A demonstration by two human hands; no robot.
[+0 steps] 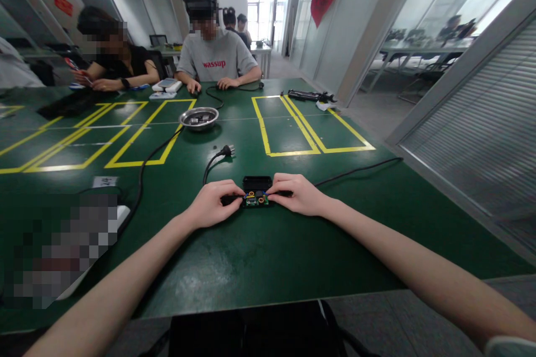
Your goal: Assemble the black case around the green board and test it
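**Left hand point(214, 204) and right hand point(295, 195) flank an open black case point(257, 182)**

By the near left corner of the green worktop point(230, 273) lies a pixelated object point(75, 251) with a pale rim, its details hidden. Just beyond it is a small white card point(105, 181). At the far edge, left part, a co-worker in a dark top point(140, 61) sits behind a dark object point(67, 103) that is too unclear to identify. A black cable point(140, 173) runs from beside the pixelated object towards the left side of a steel bowl point(199, 119) holding small metal parts. A second co-worker, in a grey T-shirt point(215, 56), rests both hands at the far edge.

Between the bowl and the case, a black plug point(227, 150) lies on the worktop, its cord curving behind the left hand. That hand pinches a left cord end point(231, 199) between thumb and fingers, at the case's left side.

The case lies midway between the near and far edges, lid raised on the far side, with a green circuit board point(256, 199) inside. The right hand pinches a right cord end point(285, 193) at the opposite side; beyond it a long black cord point(355, 172) reaches the worktop's right edge. Near the far right corner lies a black tripod-like item point(310, 95).
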